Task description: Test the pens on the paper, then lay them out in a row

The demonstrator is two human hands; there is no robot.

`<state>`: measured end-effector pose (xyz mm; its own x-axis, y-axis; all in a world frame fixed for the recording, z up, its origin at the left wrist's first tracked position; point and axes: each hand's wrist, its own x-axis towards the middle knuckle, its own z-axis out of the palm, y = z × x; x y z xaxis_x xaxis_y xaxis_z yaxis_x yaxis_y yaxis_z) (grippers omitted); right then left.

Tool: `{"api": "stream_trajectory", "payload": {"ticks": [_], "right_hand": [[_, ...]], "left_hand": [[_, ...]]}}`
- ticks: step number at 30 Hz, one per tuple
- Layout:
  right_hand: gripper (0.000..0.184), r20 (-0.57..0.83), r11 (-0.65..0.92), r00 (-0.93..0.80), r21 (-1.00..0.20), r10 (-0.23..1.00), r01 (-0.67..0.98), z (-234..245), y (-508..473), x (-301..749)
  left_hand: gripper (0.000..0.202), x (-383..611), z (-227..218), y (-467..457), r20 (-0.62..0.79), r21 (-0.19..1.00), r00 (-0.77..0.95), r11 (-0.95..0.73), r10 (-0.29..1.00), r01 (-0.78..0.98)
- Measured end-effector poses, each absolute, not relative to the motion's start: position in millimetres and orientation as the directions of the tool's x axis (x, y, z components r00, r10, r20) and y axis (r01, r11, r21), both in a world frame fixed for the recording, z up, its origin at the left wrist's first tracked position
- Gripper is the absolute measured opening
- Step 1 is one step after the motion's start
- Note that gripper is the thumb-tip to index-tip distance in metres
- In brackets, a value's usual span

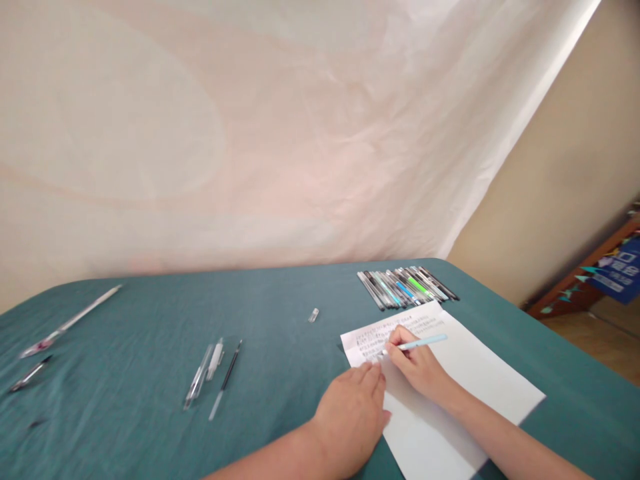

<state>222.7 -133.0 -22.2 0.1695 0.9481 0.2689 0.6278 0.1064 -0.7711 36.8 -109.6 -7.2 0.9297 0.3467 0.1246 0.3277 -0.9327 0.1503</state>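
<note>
My right hand is closed round a light blue pen, its tip down on a white sheet of paper that carries several lines of writing near its top edge. Flat on the left edge of the same sheet lies my left hand, fingers together and stretched out, holding nothing. The sheet rests on a teal tablecloth.
A row of several pens lies just beyond the sheet. A small clear cap sits mid-table. Pen parts lie to the left, more pens at the far left. A pale cloth backdrop hangs behind; a wooden shelf stands right.
</note>
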Motion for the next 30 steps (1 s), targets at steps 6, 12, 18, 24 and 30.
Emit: {"api": "stream_trajectory", "payload": {"ticks": [6, 12, 18, 24, 30], "right_hand": [[0.014, 0.278, 0.112, 0.178, -0.775, 0.944, 0.622, -20.4, -133.7, 221.5], [0.013, 0.282, 0.116, 0.172, -0.771, 0.944, 0.627, -20.2, -133.6, 221.1], [0.014, 0.271, 0.112, 0.167, -0.774, 0.948, 0.623, -19.6, -133.9, 221.4], [0.013, 0.275, 0.097, 0.192, -0.773, 0.942, 0.627, -19.7, -134.0, 220.9], [0.019, 0.204, -0.001, 0.310, -0.834, 0.928, 0.552, -21.7, -134.0, 226.3]], "left_hand": [[0.047, 36.7, -5.8, -109.5, 0.109, 0.158, 0.932, -0.931, 0.347, 0.328], [0.047, 36.3, -5.4, -109.9, 0.127, 0.144, 0.932, -0.936, 0.341, 0.322], [0.047, 36.8, -5.1, -109.5, 0.119, 0.136, 0.931, -0.935, 0.344, 0.328], [0.046, 36.4, -5.0, -111.0, 0.132, 0.126, 0.933, -0.939, 0.336, 0.320], [0.033, 32.6, 6.1, -98.3, 0.145, 0.199, 0.931, -0.932, 0.334, 0.303]]}}
